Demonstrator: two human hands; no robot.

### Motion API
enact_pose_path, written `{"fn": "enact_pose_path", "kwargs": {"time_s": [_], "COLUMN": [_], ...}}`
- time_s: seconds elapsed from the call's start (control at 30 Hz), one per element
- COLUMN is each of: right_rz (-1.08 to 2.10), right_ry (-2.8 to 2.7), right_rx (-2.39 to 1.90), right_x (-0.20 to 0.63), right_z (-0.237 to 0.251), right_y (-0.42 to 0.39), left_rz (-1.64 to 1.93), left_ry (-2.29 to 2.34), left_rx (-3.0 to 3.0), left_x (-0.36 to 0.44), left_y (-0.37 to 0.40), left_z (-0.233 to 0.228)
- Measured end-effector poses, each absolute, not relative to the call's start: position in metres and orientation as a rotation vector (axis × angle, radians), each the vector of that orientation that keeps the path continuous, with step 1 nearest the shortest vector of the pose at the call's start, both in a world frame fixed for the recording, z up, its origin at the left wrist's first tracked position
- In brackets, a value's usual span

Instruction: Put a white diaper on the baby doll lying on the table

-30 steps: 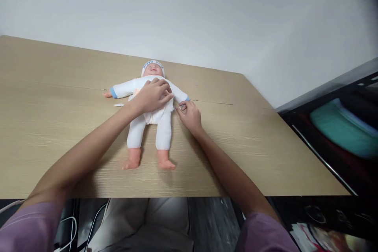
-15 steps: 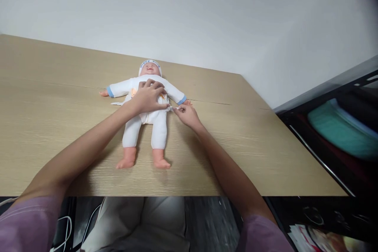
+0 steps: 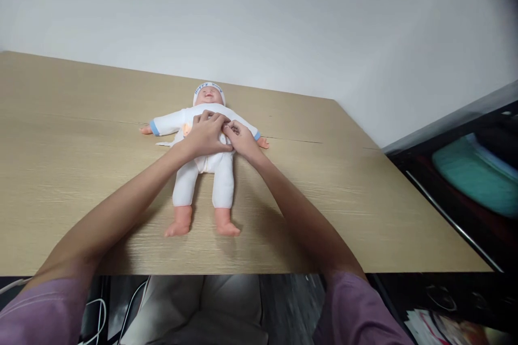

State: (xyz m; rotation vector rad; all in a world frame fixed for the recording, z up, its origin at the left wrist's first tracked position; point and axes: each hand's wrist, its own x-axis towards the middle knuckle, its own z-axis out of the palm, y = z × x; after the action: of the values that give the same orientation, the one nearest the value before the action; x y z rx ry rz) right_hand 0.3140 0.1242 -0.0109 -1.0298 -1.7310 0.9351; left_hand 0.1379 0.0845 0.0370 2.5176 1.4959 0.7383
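A baby doll in a white suit with blue cuffs lies on its back on the wooden table, feet towards me. Around its hips is a white diaper, and one loose tab sticks out on the left side. My left hand lies over the doll's belly with fingers and thumb spread, pressing on the diaper's front. Beside it, my right hand is closed in a pinch at the front of the waist, on the other diaper tab. The fingers mostly hide that tab.
The table ends in a straight edge close to my lap and meets a pale wall behind. At the right, a dark shelf holds a green item. Papers lie lower right, and white cables hang lower left.
My right hand has drawn the tab from the doll's right-hand side in the picture up and inward across the waist, beside my left hand. The left hand stays on the belly.
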Motion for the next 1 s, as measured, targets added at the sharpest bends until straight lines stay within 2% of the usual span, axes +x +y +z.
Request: {"fn": "enact_pose_path", "kwargs": {"time_s": [0.23,0.4,0.6,0.77,0.9,1.0], "right_rz": [0.416,0.382,0.389,0.258,0.204,0.226], "right_ry": [-1.93,-2.112,-2.036,-2.01,-2.112,-2.19], "right_rx": [-0.874,-0.76,-0.81,-0.824,-0.761,-0.782], "right_x": [0.332,0.345,0.341,0.307,0.268,0.249], "right_z": [-0.022,-0.027,-0.02,0.013,0.037,0.037], "right_y": [0.061,0.057,0.058,0.054,0.068,0.084], "left_rz": [0.768,0.976,1.161,0.887,0.737,0.68], "left_ry": [1.325,0.968,1.491,1.687,1.74,1.731], "left_rx": [2.412,2.109,2.045,2.148,2.187,2.068], "left_x": [0.126,0.086,0.007,-0.031,-0.029,-0.027], "left_y": [0.096,0.096,0.076,0.06,0.059,0.059], "left_z": [0.04,0.051,0.017,-0.011,-0.014,-0.009]}}
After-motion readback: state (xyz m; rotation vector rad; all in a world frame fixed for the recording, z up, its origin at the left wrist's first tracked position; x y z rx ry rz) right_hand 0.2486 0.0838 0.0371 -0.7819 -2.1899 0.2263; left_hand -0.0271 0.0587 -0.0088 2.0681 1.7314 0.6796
